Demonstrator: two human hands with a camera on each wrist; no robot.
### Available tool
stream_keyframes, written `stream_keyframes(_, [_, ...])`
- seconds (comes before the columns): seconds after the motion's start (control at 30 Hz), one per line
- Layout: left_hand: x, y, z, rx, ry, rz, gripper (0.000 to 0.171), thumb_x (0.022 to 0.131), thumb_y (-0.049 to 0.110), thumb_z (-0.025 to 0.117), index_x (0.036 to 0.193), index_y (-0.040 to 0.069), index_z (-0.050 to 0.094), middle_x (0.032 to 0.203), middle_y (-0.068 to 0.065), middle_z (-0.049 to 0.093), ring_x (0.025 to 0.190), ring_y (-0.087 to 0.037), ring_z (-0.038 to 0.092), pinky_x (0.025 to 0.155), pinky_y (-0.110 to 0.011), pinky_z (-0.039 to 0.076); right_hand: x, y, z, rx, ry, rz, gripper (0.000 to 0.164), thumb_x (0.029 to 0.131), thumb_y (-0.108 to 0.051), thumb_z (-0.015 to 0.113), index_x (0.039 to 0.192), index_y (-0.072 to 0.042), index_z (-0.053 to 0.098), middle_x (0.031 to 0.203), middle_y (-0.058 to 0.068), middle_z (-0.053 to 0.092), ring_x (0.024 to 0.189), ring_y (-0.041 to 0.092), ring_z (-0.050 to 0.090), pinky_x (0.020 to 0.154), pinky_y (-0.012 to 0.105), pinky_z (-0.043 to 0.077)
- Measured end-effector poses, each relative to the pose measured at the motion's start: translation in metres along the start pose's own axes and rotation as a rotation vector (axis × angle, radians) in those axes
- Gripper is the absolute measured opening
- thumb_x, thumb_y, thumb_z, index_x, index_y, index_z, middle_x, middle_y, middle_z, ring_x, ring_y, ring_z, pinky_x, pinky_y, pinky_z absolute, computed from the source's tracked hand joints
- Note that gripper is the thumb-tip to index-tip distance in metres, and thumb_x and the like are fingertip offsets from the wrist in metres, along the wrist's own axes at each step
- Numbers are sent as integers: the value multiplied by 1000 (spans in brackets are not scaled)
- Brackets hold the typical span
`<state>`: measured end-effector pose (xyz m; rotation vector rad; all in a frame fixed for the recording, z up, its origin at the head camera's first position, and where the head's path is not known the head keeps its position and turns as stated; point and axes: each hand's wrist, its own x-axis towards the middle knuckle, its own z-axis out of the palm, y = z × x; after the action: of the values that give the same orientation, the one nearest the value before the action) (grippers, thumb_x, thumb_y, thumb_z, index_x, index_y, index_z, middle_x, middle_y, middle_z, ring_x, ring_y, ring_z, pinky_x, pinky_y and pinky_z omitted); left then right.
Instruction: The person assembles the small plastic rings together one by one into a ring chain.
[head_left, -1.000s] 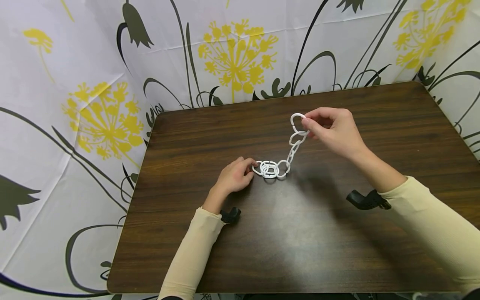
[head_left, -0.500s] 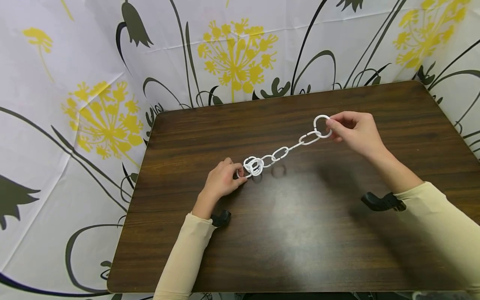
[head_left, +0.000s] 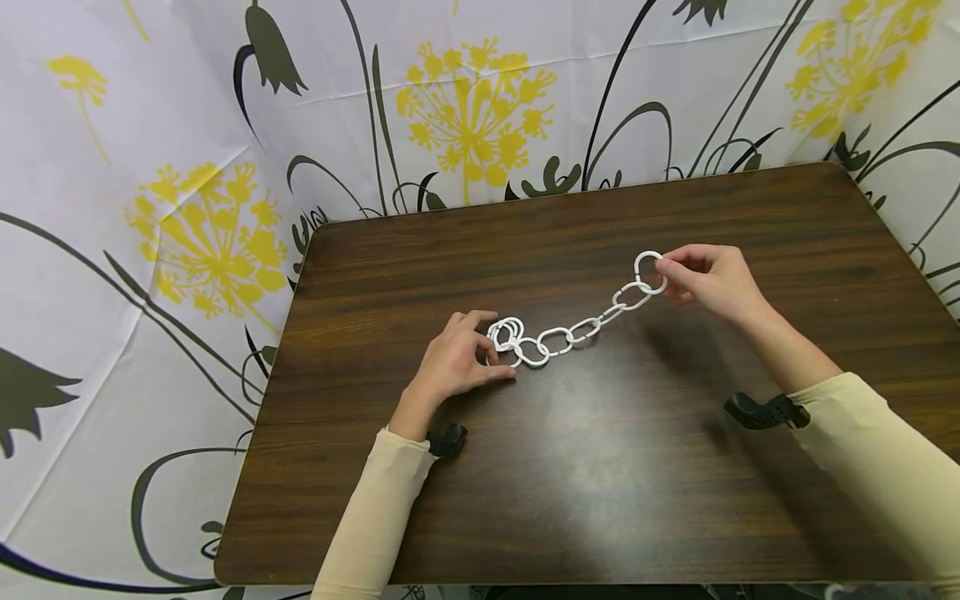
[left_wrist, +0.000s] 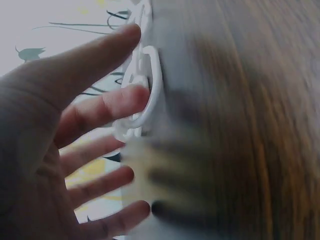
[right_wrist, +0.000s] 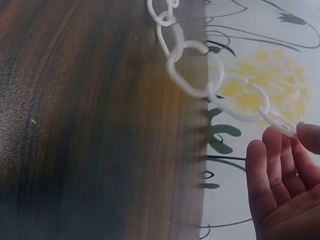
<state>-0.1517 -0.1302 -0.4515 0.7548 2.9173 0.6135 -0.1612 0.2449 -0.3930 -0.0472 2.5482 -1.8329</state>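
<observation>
A chain of white plastic links runs across the table between my two hands. My right hand pinches the round end link between thumb and fingers, holding that end raised. From there the chain slopes down leftward to a cluster of overlapping links at my left hand. The left fingers are spread around the cluster. In the left wrist view the index fingertip touches a white link, and the thumb extends alongside. The right wrist view shows the links strung out from the pinched one.
The dark wood-grain table has rounded corners. Behind it and to the left hangs a white cloth with yellow and grey flower prints. Black straps with small mounts sit on both wrists.
My right hand has moved right, then slightly lower, drawing the chain out into a longer line. The left hand shifted a little left with the cluster, and its fingers have since spread wider.
</observation>
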Motion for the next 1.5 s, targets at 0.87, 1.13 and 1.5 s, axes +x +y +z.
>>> stream_keyframes(0.87, [-3, -16, -11, -35, 115, -192, 26, 100, 39, 45, 112, 19, 56, 102, 0, 61, 85, -21, 59, 66, -42, 48, 3, 32, -18, -87, -12, 92, 38, 91, -25, 66, 105, 10, 63, 73, -2, 67, 63, 17, 67, 58, 38, 59])
stream_keyframes(1.13, [-13, -31, -18, -9, 114, -224, 19, 98, 25, 51, 112, 20, 62, 101, 0, 62, 87, -23, 62, 68, -44, 50, 4, 51, -30, -70, -17, 152, 44, 93, -27, 63, 109, 14, 60, 71, -4, 66, 62, 17, 68, 57, 36, 59])
stream_keyframes(1.5, [-25, -44, -18, -95, 116, -154, 20, 81, 8, 72, 96, 22, 71, 81, 9, 63, 68, -9, 55, 57, -31, 43, 6, 71, -38, -7, -23, 243, 39, 94, -24, 62, 109, 11, 59, 70, -7, 66, 61, 8, 64, 58, 29, 58])
